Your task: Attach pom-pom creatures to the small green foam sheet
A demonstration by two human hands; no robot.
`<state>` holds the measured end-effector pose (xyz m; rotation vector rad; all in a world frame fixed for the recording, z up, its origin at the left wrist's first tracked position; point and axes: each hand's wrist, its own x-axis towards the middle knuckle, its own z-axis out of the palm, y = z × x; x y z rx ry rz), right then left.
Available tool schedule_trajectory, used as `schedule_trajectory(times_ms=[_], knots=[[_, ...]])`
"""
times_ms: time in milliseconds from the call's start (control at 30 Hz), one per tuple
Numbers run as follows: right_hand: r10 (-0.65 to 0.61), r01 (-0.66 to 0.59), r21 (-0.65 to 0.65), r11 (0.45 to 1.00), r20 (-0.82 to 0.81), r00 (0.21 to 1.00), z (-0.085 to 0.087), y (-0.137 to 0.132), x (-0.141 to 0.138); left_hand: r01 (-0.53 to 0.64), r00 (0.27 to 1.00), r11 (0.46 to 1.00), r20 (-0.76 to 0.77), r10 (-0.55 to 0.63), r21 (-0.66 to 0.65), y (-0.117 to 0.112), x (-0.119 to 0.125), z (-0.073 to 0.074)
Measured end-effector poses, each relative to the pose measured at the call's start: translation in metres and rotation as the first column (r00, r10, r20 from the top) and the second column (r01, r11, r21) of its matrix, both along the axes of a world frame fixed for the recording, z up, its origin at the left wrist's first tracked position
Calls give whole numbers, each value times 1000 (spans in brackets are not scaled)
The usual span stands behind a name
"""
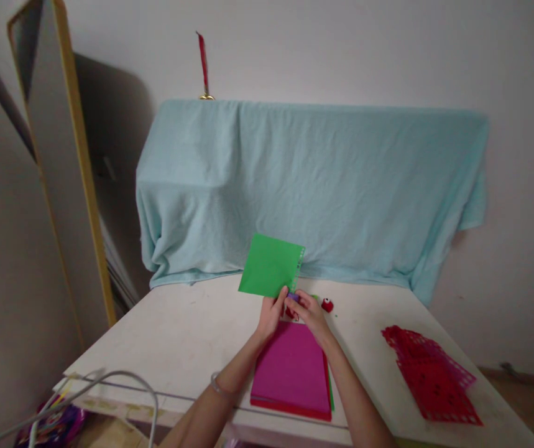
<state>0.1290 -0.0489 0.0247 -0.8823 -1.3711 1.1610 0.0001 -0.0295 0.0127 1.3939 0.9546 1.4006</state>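
Note:
My left hand (271,317) is closed on the lower edge of a green paper sheet (269,266), which it holds up and tilted over the table. A row of small cut-out holes runs down the sheet's right edge. At the lower end of that row, my right hand (310,315) is closed round a small purple craft punch (293,297), partly hidden by the fingers. Below both hands lies a stack of coloured paper with a magenta sheet (290,367) on top; red and green edges show beneath. Small red bits lie between the hands, too small to make out.
Red and magenta sheets with punched holes (434,379) lie at the right of the white table (168,336). A small red and white object (327,304) sits beyond my right hand. A light blue cloth (313,193) hangs behind. A grey cable (122,373) loops at front left.

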Motion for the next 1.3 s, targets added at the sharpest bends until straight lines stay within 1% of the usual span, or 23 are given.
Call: schedule_trajectory(times_ms=[133, 267, 500, 733, 833, 1033, 1167, 1300], knots=[[-4, 5, 11, 1000, -3, 1000, 0, 0, 0, 6, 999, 1000, -46, -4, 30, -1, -1, 1], [-8, 8, 14, 1000, 0, 1000, -2, 1, 1, 14, 999, 999, -53, -12, 40, -1, -2, 1], [-3, 3, 12, 1000, 8, 1000, -2, 2, 2, 27, 998, 999, -65, -25, 29, 0, -2, 0], [-22, 22, 31, 999, 17, 1000, -2, 1, 1, 27, 1000, 1000, -13, -27, 14, -1, -1, 0], [-38, 38, 40, 998, 13, 999, -1, -1, 1, 21, 1000, 1000, -9, -21, 9, -1, -1, 0], [-32, 31, 44, 999, 33, 999, 0, -3, 0, 30, 1000, 999, 2, -30, 25, 0, -1, 1], [-32, 30, 53, 998, 40, 999, 1, -3, 0, 36, 999, 999, -22, -36, 12, 1, -2, -1], [-39, 36, 60, 998, 45, 998, 0, -3, 0, 38, 999, 999, 13, -38, 8, 3, -1, -4]])
